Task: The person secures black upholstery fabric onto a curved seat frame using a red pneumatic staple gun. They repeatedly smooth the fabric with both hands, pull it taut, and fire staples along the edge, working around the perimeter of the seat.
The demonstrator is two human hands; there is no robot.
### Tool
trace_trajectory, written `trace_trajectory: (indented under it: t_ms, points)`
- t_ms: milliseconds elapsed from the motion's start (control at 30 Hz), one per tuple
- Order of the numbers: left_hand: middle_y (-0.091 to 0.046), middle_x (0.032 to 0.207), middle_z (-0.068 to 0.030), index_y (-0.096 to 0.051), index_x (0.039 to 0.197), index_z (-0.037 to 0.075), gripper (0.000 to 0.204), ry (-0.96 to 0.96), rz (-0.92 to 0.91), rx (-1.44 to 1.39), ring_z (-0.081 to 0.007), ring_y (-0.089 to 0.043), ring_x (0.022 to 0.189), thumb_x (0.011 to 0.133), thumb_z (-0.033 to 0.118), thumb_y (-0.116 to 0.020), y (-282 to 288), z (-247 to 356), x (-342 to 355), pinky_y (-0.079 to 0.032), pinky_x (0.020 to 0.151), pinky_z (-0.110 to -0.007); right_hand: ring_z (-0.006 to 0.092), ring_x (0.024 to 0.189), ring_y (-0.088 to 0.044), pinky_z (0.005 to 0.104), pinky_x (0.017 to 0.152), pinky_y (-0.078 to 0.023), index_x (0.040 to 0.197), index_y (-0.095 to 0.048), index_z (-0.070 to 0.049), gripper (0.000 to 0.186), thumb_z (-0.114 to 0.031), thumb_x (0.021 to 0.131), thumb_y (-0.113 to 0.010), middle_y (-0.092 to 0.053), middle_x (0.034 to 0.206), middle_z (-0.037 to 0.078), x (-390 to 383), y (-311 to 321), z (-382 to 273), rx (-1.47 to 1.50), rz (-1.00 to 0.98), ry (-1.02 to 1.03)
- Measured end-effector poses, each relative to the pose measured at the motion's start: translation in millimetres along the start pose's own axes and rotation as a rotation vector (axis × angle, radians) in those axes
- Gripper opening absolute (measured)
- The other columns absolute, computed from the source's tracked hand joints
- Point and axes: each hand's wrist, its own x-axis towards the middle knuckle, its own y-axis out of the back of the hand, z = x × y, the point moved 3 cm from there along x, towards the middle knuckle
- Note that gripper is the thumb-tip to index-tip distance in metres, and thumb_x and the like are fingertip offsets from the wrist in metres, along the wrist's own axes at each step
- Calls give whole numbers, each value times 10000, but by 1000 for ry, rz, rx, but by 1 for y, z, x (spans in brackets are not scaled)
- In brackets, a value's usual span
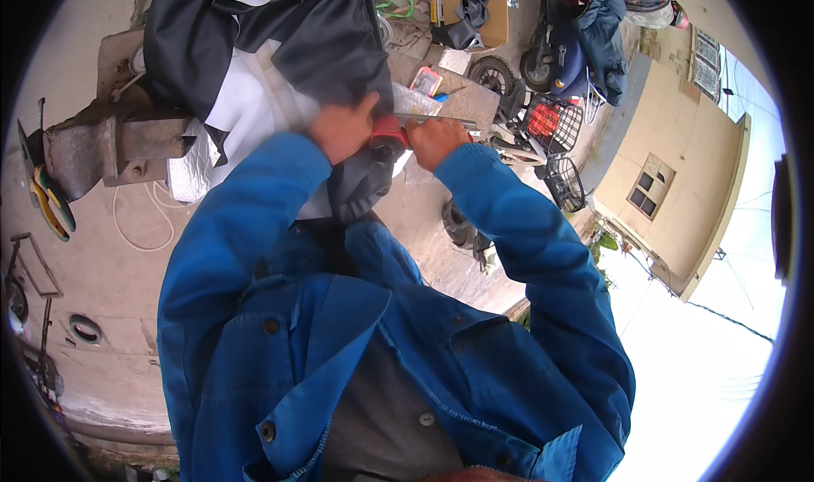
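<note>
A large black sheet (326,24) with a white underside (254,88) spreads in folds before me. My left hand (339,132) is closed at its right edge, with one digit stretched along the black surface and the other fingers partly hidden. Just right of it, my right hand (438,139) is wrapped round a hand tool (388,134) with a red head and a silver bar. The red head meets the edge of the sheet beside my left hand. Its exact kind and working end do not show.
A rusty metal vise (127,147) stands at the left, with yellow-and-black-handled pliers (51,202) near it. Beyond my right hand are a cardboard box (487,20), wheels (492,75) and wire baskets (553,122). A white cord (140,243) loops at the lower left.
</note>
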Motion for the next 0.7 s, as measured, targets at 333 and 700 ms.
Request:
trace_trajectory:
  t_ms: [333, 700]
  points:
    - [-497, 1549, -81, -728, 1134, 66, 216, 65, -58, -51, -315, -755, 888, 963, 113, -604, 13, 1, 4, -583, 842, -476, 378, 1135, -679, 484, 939, -543, 1568, -416, -87, 771, -83, 854, -707, -709, 1203, 180, -75, -80, 59, 296, 498, -166]
    - [-541, 1471, -100, -762, 1198, 87, 344, 84, 131, 504, -350, -567, 1223, 864, 168, -771, 91, 76, -6, -486, 1032, -471, 378, 1259, -586, 471, 1112, -465, 1672, -280, -121, 960, -157, 871, -808, -607, 1354, 164, 11, -264, 98, 629, 615, -600]
